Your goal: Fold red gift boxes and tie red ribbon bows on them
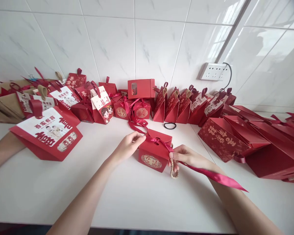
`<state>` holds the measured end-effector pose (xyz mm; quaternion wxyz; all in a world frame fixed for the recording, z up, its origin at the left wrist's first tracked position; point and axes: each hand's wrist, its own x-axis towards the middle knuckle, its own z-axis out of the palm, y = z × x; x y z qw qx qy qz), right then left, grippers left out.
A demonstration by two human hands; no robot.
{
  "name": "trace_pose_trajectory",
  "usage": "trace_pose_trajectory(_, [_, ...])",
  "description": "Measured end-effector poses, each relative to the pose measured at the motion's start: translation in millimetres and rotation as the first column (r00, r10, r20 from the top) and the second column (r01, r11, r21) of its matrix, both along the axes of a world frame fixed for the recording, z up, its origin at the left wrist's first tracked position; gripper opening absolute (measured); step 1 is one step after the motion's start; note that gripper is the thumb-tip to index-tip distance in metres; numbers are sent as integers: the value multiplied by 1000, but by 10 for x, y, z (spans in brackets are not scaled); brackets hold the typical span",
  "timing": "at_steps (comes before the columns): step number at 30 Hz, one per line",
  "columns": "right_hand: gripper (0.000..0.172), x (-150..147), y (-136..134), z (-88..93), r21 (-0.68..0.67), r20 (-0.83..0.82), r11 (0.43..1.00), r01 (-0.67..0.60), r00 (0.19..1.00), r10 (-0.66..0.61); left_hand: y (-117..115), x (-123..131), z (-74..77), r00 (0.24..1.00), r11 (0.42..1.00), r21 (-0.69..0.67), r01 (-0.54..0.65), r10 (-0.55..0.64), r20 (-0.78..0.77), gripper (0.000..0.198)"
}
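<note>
A small red gift box (150,151) with a gold round emblem on its front stands on the white table in front of me. A crimson satin ribbon (217,176) is crossed over the top of the box. My left hand (127,147) pinches one side of it at the box's upper left edge. My right hand (185,156) is closed on the other side by the right edge, and the loose tail trails over my right forearm. A twisted gold cord (173,169) hangs in a loop beside my right fingers.
Another person's forearm (6,151) lies behind a large red and white gift bag (50,133) at left. Several red boxes (141,110) and bags (224,138) line the wall and right side. A black hair tie (170,126) and a power strip (213,71) are beyond.
</note>
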<state>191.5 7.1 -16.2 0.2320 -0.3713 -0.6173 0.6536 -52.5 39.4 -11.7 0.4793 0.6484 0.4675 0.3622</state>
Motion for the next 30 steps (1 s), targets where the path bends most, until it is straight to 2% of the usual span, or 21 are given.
trace_pose_trajectory(3, [44, 6, 11, -7, -38, -61, 999, 37, 997, -39, 14, -6, -2, 999, 998, -55, 36, -34, 32, 32])
trace_pose_trajectory(7, [47, 24, 34, -6, -22, -52, 997, 79, 995, -80, 4, -20, 31, 993, 986, -130, 103, -93, 76, 32])
trace_pose_trajectory(17, [43, 126, 49, 29, 39, -3, 997, 65, 998, -65, 22, -76, 65, 982, 969, -209, 133, -101, 160, 33])
trace_pose_trajectory(22, [41, 174, 78, 103, 73, 47, 997, 15, 999, -19, 15, -71, 48, 956, 936, -264, 233, -171, 240, 30])
trace_pose_trajectory(26, [34, 225, 117, 55, 68, -22, 992, 108, 994, -107, 16, -89, 48, 953, 929, -287, 235, -162, 256, 22])
trace_pose_trajectory(30, [32, 263, 134, -7, 15, -147, 993, 116, 983, -113, 15, -100, 86, 932, 910, -327, 254, -140, 334, 28])
